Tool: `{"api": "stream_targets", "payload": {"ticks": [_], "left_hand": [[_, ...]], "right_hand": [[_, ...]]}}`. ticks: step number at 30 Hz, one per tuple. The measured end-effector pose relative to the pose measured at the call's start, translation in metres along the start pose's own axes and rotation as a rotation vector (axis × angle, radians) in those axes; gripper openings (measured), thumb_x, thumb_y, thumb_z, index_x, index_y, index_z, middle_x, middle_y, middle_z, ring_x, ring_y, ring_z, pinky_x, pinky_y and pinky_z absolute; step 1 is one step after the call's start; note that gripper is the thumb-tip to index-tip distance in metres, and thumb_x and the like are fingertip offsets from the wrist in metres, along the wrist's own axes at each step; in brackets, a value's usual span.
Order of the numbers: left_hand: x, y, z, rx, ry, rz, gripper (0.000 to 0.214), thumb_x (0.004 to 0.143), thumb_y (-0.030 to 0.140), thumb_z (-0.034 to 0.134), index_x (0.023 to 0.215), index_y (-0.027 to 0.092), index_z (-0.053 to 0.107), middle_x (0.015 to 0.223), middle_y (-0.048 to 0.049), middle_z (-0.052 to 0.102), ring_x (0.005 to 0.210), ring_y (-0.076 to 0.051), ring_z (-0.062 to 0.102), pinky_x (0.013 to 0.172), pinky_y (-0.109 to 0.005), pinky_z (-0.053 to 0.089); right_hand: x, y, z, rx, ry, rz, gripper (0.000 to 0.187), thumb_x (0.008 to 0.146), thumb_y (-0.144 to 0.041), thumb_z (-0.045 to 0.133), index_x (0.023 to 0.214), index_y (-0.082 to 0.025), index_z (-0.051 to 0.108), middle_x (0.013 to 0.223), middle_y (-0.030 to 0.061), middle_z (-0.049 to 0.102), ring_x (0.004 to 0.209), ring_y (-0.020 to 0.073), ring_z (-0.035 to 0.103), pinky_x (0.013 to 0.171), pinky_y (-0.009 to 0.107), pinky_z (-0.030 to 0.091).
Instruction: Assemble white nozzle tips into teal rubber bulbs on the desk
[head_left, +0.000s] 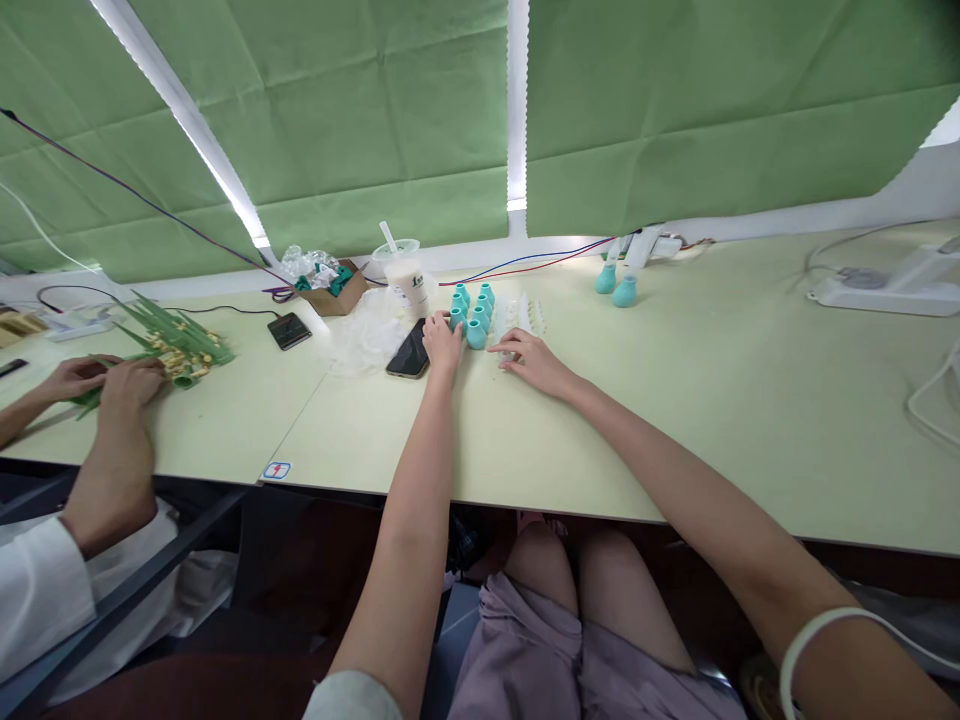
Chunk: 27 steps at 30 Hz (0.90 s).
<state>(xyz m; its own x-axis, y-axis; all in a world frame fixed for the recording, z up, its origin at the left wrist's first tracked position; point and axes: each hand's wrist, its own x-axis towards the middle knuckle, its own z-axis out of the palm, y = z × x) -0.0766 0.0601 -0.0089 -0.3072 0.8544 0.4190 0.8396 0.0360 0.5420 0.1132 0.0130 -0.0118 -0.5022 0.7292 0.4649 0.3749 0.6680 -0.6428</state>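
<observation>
Two rows of small teal rubber bulbs (476, 334), with round bottoms and open necks, stand on the table in front of me. My left hand (444, 343) is at their left side, its fingertips against the front left bulb and its fingers slightly apart. To the right of the bulbs lie rows of small translucent white pieces (523, 312), too small to make out clearly. Over their front end is my right hand (534, 362), palm down with the index finger stretched toward the front right bulb. Part of the pieces is hidden under these fingers.
A black phone (409, 350) lies beside my left hand. Behind it are a plastic bag (367, 335) and a drink cup with straw (405, 275). Two teal bulbs with clear tops (624, 291) stand at the back right. At left, a co-worker's hands (124, 380) handle green leaves (176, 335).
</observation>
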Motion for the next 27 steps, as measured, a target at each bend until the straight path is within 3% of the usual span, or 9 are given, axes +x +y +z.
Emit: {"api": "stream_targets", "payload": {"ticks": [6,16,20,24,27], "left_hand": [[-0.001,0.001,0.001,0.033,0.024,-0.006,0.027,0.083,0.031,0.054,0.107,0.019,0.051,0.112,-0.0116,0.054,0.108,-0.025,0.049,0.09,-0.035,0.04],[-0.002,0.001,0.0,0.071,0.042,0.009,0.026,0.085,0.031,0.051,0.107,0.019,0.051,0.111,-0.0111,0.054,0.105,-0.024,0.053,0.086,-0.034,0.042],[-0.002,0.002,-0.002,0.077,0.038,0.021,0.026,0.085,0.032,0.05,0.108,0.019,0.052,0.111,-0.0114,0.054,0.097,-0.021,0.058,0.084,-0.031,0.043],[0.0,0.002,-0.003,0.097,0.049,0.017,0.027,0.085,0.033,0.049,0.108,0.02,0.052,0.107,-0.0111,0.059,0.096,-0.023,0.06,0.08,-0.032,0.044],[0.002,0.0,-0.002,0.096,0.016,-0.007,0.029,0.085,0.035,0.048,0.11,0.022,0.052,0.093,-0.0094,0.066,0.094,-0.026,0.061,0.08,-0.035,0.044]], "right_hand": [[0.003,0.002,0.006,-0.211,0.082,-0.024,0.04,0.074,-0.018,0.064,0.113,-0.025,0.062,0.099,0.0058,0.063,0.101,0.025,0.051,0.091,0.042,0.042],[0.004,0.002,0.006,-0.288,0.095,-0.064,0.039,0.076,-0.025,0.066,0.114,-0.025,0.061,0.108,0.0055,0.063,0.104,0.0242,0.051,0.091,0.039,0.039],[0.004,-0.005,0.0,-0.314,0.142,-0.047,0.033,0.082,-0.035,0.059,0.113,-0.024,0.06,0.109,0.0057,0.063,0.105,0.0226,0.051,0.091,0.037,0.038],[0.004,-0.005,-0.026,-0.385,0.332,0.001,0.028,0.086,-0.035,0.05,0.111,-0.025,0.059,0.11,0.0056,0.062,0.104,0.0221,0.051,0.09,0.036,0.037],[0.005,0.014,-0.067,-0.429,0.661,0.175,0.03,0.089,-0.029,0.04,0.113,-0.023,0.056,0.109,0.0083,0.06,0.102,0.0235,0.05,0.092,0.038,0.036]]}}
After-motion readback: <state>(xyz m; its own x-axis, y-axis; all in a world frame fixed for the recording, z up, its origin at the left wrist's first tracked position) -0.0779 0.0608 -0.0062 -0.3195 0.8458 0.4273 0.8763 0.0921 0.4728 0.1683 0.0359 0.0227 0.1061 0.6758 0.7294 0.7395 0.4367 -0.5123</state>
